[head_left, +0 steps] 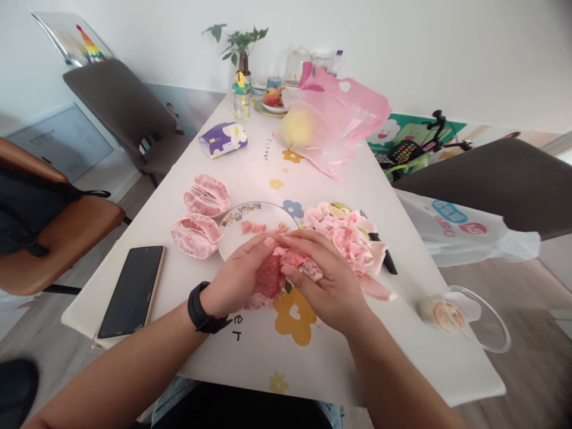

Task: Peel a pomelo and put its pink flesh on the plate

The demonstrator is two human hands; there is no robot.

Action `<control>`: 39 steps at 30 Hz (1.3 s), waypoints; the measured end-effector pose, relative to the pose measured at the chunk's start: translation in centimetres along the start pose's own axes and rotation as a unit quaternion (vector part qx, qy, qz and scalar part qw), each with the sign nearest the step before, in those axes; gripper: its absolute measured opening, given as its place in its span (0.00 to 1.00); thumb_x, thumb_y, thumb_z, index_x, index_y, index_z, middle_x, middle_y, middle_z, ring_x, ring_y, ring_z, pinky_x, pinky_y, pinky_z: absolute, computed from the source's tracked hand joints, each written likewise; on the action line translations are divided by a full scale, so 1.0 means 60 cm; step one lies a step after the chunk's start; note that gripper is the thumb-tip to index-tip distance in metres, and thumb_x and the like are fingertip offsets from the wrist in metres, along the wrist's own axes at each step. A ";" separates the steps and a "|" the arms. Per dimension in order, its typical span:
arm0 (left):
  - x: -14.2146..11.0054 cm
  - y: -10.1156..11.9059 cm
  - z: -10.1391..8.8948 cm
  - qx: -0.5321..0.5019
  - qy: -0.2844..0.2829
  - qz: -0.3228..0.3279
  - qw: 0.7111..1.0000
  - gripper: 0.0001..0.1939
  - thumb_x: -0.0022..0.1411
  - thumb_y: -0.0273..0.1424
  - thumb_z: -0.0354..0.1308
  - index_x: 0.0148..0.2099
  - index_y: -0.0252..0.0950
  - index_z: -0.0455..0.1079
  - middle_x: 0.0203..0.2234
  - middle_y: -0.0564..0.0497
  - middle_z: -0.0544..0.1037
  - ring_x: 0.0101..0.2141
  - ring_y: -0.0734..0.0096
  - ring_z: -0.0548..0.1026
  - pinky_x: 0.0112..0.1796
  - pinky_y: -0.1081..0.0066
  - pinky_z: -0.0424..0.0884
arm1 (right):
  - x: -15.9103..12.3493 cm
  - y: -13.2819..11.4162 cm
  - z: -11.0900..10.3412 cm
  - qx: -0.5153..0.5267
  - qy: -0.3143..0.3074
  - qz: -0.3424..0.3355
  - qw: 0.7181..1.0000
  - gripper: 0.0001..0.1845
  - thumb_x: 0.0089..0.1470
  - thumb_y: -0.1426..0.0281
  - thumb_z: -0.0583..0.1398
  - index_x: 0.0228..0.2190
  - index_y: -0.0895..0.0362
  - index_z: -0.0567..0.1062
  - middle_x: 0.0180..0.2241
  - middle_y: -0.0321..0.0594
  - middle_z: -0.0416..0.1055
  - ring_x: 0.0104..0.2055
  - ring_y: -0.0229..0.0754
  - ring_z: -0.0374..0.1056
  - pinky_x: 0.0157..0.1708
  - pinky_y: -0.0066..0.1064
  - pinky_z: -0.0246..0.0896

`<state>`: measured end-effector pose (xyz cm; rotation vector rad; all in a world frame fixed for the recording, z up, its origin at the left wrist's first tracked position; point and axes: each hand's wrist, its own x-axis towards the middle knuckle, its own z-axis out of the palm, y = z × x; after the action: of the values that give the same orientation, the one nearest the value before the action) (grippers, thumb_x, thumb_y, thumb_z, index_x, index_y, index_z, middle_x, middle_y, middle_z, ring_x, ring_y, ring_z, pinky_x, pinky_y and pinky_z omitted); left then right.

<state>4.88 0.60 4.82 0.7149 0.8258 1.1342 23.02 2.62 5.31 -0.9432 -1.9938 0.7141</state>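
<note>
The left hand (236, 277) and right hand (324, 280) hold a pomelo segment (268, 277) above the tabletop (250, 363), fingers (290, 239) clamped on it, beside a plate (236, 235) and peel (344, 238). The white tabletop shows yellow flowers and the printed word "flower" (267, 149); a wood floor (527, 333) lies beyond.

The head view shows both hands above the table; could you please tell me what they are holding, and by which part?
A pomelo segment: the left hand cups its red flesh, and the right hand grips its pale pink skin.
</note>
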 end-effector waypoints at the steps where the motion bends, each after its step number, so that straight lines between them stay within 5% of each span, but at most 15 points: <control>1: 0.000 -0.003 -0.001 0.007 0.003 -0.001 1.000 0.19 0.68 0.46 0.61 0.50 0.36 0.76 0.26 0.52 0.77 0.23 0.72 0.75 0.26 0.73 0.73 | 0.000 -0.001 0.002 -0.022 0.009 -0.009 1.000 0.15 0.64 0.67 0.64 0.52 0.45 0.78 0.53 0.42 0.76 0.59 0.50 0.71 0.59 0.46 0.70; 8: 0.004 -0.008 -0.004 0.094 0.017 0.040 0.995 0.15 0.71 0.44 0.59 0.41 0.37 0.76 0.33 0.51 0.78 0.35 0.74 0.76 0.42 0.74 0.74 | -0.003 -0.009 0.020 -0.095 0.007 -0.066 0.993 0.07 0.67 0.74 0.58 0.40 0.51 0.75 0.37 0.41 0.78 0.42 0.47 0.75 0.43 0.40 0.73; 13: 0.002 -0.001 0.003 -0.009 -0.021 -0.045 0.999 0.16 0.71 0.46 0.57 0.42 0.38 0.71 0.23 0.53 0.75 0.22 0.72 0.73 0.26 0.73 0.72 | -0.005 -0.014 0.025 -0.135 0.030 -0.179 0.974 0.12 0.62 0.81 0.55 0.38 0.52 0.72 0.34 0.43 0.75 0.35 0.45 0.70 0.33 0.37 0.69; 19: -0.001 0.006 0.006 -0.103 -0.079 -0.161 0.978 0.18 0.70 0.48 0.54 0.38 0.37 0.68 0.18 0.52 0.74 0.16 0.69 0.72 0.18 0.74 0.68 | -0.006 -0.009 0.015 -0.109 0.021 -0.245 0.963 0.16 0.58 0.84 0.56 0.42 0.52 0.71 0.34 0.42 0.73 0.35 0.44 0.69 0.34 0.37 0.71; 26: -0.005 0.010 0.010 -0.039 -0.024 -0.102 0.994 0.18 0.67 0.46 0.60 0.36 0.36 0.69 0.20 0.53 0.74 0.18 0.72 0.72 0.20 0.73 0.71 | -0.011 -0.014 0.019 -0.058 -0.003 -0.187 0.981 0.15 0.58 0.83 0.56 0.41 0.51 0.70 0.34 0.40 0.73 0.35 0.45 0.70 0.33 0.36 0.70; 31: -0.001 0.019 0.000 -0.118 -0.080 -0.176 0.974 0.18 0.67 0.48 0.60 0.38 0.37 0.69 0.18 0.54 0.72 0.15 0.71 0.70 0.17 0.74 0.68 | -0.017 -0.028 0.013 -0.007 -0.016 -0.213 0.977 0.22 0.57 0.84 0.56 0.47 0.49 0.71 0.34 0.41 0.74 0.35 0.45 0.71 0.33 0.38 0.71; 35: 0.017 0.038 -0.023 -0.197 -0.019 -0.116 0.973 0.13 0.69 0.39 0.60 0.35 0.36 0.67 0.23 0.56 0.67 0.19 0.78 0.68 0.17 0.80 0.66 | -0.032 -0.037 0.002 0.090 -0.015 -0.167 0.982 0.28 0.60 0.83 0.57 0.56 0.45 0.70 0.34 0.39 0.73 0.32 0.44 0.69 0.29 0.37 0.69; 39: 0.022 0.049 -0.033 -0.188 -0.039 -0.084 0.978 0.15 0.72 0.42 0.56 0.36 0.36 0.69 0.24 0.55 0.66 0.21 0.77 0.68 0.17 0.78 0.69 | -0.030 -0.028 0.003 0.198 0.067 -0.065 0.976 0.14 0.65 0.78 0.59 0.46 0.48 0.76 0.35 0.39 0.73 0.32 0.41 0.70 0.29 0.35 0.67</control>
<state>2.04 2.79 5.98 0.3651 0.5708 1.0634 22.99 0.15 5.73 -0.6011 -1.6922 0.9054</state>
